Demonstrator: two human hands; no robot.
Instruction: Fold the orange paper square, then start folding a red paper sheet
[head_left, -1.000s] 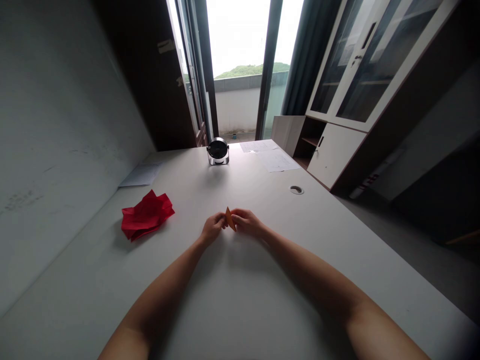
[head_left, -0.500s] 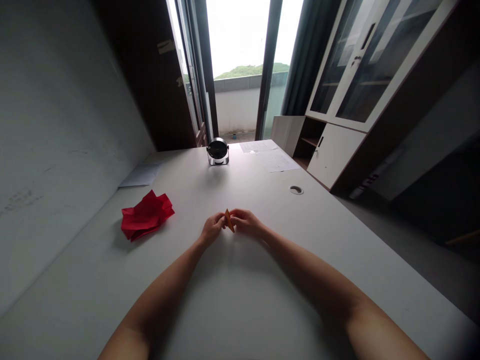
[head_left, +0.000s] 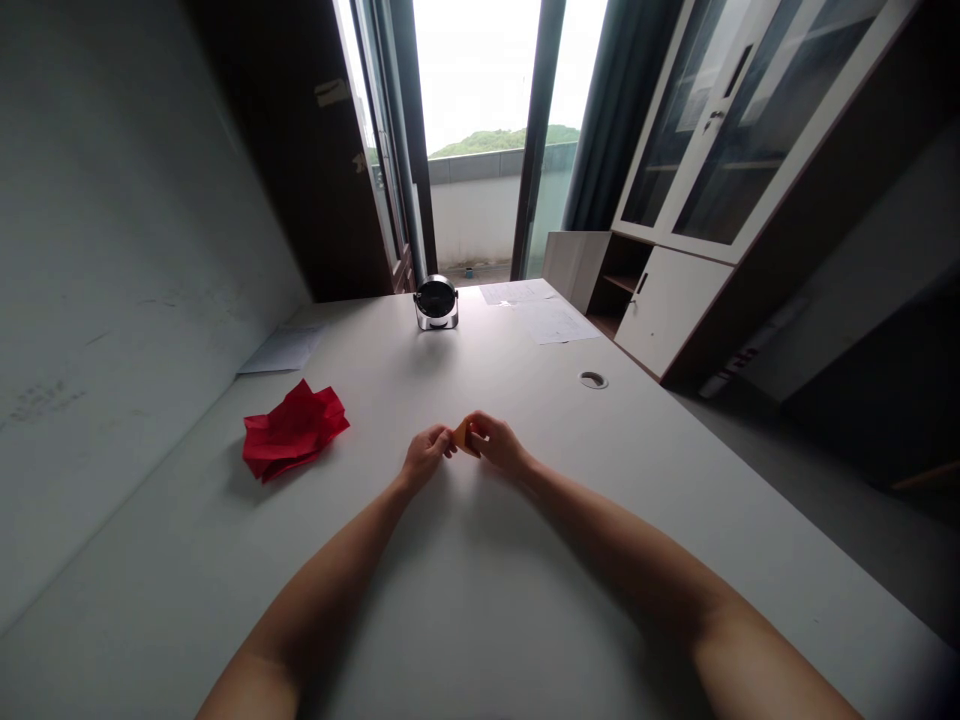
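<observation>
A small orange piece of folded paper is held between my two hands above the middle of the white table. My left hand pinches its left corner between thumb and fingers. On the other side, my right hand grips the paper with its fingertips, thumb and forefinger curved around it. Part of the paper is hidden behind the fingers. To the left of my hands lies a crumpled, creased sheet of red paper, touched by neither hand.
A round black device on a metal stand stands at the table's far side. White sheets lie at the back right, another paper at the left wall. A cable hole is near the right edge. Cabinets stand beyond.
The orange paper has turned from nearly edge-on to show a broader face. My right hand has shifted its grip on it slightly upward; my left hand has barely moved.
</observation>
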